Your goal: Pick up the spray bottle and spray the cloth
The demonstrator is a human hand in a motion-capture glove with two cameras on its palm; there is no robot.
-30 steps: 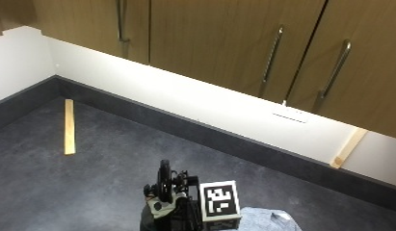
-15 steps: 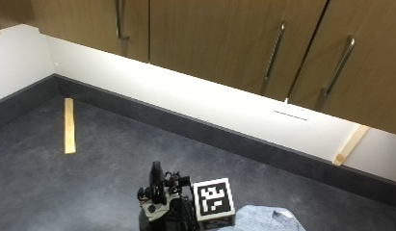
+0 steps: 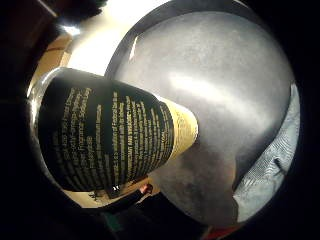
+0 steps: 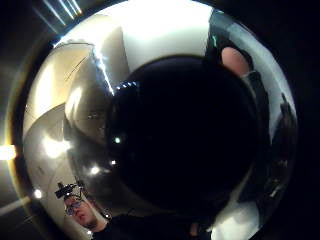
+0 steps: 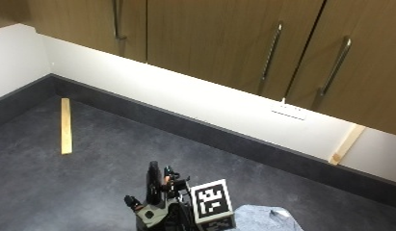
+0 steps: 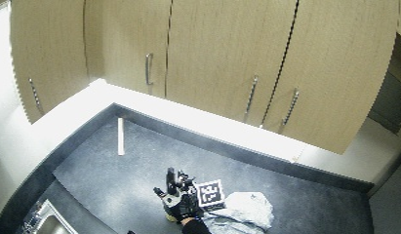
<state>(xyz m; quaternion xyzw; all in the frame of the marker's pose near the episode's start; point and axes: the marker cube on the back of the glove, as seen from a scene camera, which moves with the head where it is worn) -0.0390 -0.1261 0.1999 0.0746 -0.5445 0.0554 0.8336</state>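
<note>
The gloved right hand point(image 6: 182, 207) holds the spray bottle point(image 3: 107, 135) above the desk point(image 6: 122, 170); the grey cloth point(image 6: 245, 210) awaits spraying.

cloth point(image 6: 242, 210) on worktop point(image 6: 122, 170), spray bottle point(image 6: 170, 183) just beside it.

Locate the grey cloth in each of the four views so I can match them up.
Outside view: cloth at the bottom edge, right of the gloved right hand.
Wide outside view: cloth crumpled on the dark countertop, right of the hand.
Little finger side palm view: cloth beside the countertop, beyond the spray bottle.
Thumb side palm view: not visible.
Shared landmark: the dark countertop.
</note>
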